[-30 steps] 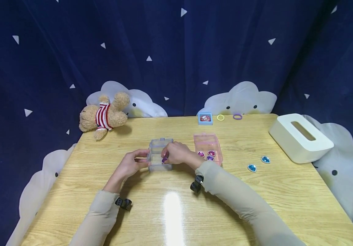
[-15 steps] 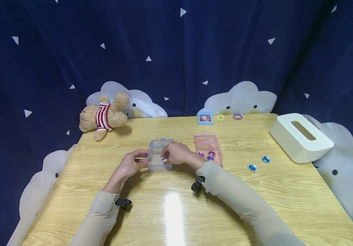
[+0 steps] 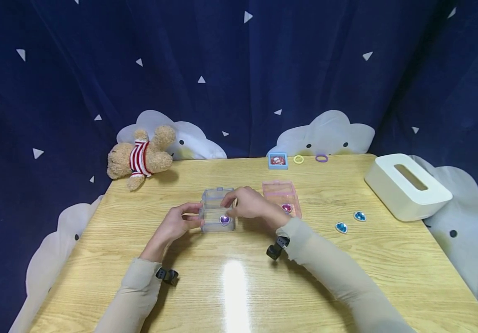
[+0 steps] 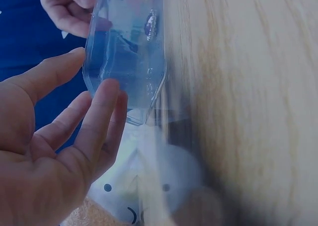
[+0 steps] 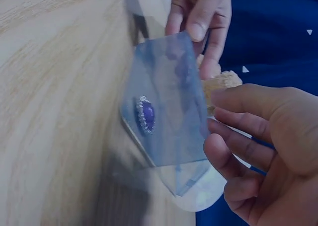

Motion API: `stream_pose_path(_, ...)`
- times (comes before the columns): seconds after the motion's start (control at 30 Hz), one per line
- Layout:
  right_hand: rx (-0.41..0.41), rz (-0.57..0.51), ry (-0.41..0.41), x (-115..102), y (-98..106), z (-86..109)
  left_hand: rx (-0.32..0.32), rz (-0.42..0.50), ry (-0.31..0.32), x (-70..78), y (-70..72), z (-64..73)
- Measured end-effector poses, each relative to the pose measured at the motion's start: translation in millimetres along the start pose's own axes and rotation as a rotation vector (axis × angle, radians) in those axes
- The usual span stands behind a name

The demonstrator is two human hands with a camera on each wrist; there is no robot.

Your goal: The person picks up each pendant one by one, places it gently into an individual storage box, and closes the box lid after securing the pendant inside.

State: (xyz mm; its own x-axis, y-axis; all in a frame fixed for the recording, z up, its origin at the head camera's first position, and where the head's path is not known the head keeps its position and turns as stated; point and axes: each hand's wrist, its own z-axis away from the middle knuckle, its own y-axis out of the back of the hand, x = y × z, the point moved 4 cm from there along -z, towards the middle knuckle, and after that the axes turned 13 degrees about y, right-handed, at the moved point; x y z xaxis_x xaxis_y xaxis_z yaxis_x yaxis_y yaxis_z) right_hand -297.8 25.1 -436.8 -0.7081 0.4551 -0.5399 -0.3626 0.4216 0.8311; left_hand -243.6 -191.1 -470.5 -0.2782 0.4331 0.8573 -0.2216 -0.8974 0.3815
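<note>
A clear bluish plastic box [image 3: 214, 225] stands with its lid raised in the middle of the table. Inside, at its right side, lies a purple gem with a silvery beaded rim [image 3: 225, 220]; the right wrist view shows the same purple gem [image 5: 147, 114] through the box wall. My left hand [image 3: 175, 224] rests its fingertips against the box's left end, fingers fairly straight. Over the box's right edge is my right hand [image 3: 247, 203], fingers loosely bent and holding nothing. A pink box [image 3: 297, 203] with its lid raised is partly hidden behind the right hand; a pink gem [image 3: 287, 207] shows in it.
Two blue gems [image 3: 341, 227] lie right of the pink box. A white tissue box [image 3: 407, 187] stands at the right edge. Along the back are a teddy bear [image 3: 139, 157], a small blue frame [image 3: 278, 161], a yellow ring [image 3: 299, 159] and a purple ring [image 3: 321, 158].
My right hand has let go of the purple gem inside the bluish box and moved slightly up and right, covering part of the pink box. The left hand has stayed put.
</note>
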Motion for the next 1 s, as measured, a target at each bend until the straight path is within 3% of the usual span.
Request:
stream_pose_path(0.37, 0.087, -0.084, -0.043, 5.9, 26.8, 22.7, 0.004, -0.002, 0.001, -1.2, 0.4, -0.2)
stream_pose_path(1.0, 0.230, -0.065, -0.186, 50.9, 75.9, 94.2, 0.009, -0.025, 0.007, 0.1, 0.1, 0.4)
